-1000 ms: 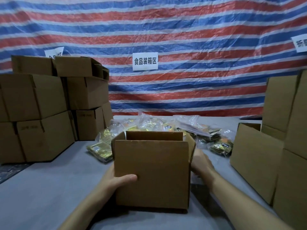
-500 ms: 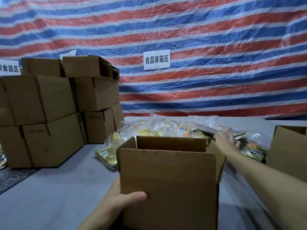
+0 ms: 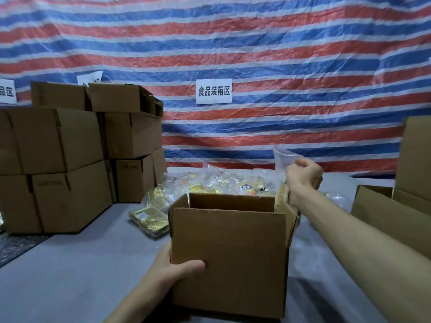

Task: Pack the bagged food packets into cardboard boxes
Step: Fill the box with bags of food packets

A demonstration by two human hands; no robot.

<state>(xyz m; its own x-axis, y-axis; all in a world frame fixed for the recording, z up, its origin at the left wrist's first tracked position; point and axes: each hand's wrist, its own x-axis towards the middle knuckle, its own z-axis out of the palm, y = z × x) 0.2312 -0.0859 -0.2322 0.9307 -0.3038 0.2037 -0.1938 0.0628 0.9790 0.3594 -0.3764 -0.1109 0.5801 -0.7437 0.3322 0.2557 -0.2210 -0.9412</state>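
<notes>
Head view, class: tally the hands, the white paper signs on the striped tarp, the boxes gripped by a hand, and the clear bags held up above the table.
Hands: 2, left hand, right hand
White signs: 3, centre sign, half-hidden sign, left-edge sign
Gripped boxes: 1, open box
Lifted bags: 1, clear bag
Total: 7

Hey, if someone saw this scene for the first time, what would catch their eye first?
The red, white and blue striped tarp fills the whole background, with a white paper sign near its middle. Up front, the left hand grips an open brown cardboard box on the grey table, while the right hand holds a clear plastic bag above the heap of bagged food packets behind it.
</notes>
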